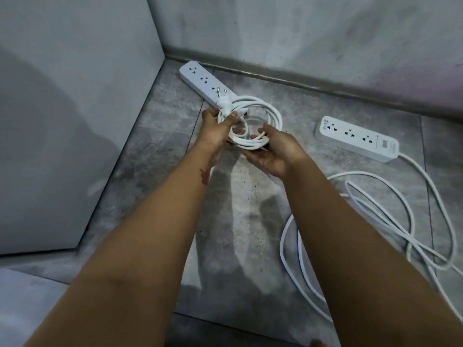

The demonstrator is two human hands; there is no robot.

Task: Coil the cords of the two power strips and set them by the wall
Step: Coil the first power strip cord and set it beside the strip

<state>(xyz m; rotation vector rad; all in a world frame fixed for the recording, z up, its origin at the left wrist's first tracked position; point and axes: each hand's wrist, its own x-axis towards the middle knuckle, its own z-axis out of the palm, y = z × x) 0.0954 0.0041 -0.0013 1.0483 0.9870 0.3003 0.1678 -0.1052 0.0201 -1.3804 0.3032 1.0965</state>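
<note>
Left hand (216, 128) and right hand (269, 152) both gripping a coiled white cord (255, 116), its power strip (200, 82) on the floor (233, 209) by the far wall (300, 33), second power strip (355, 139) right, its cord (375, 209) loose.

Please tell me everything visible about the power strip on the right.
The right power strip is a long white bar, seemingly plastic, with three sockets in a row and dark markings near its cord end. It lies flat on the grey floor, apart from the wall. Its white cord leaves that end and sprawls in loose loops. Nothing else touches it.
</note>
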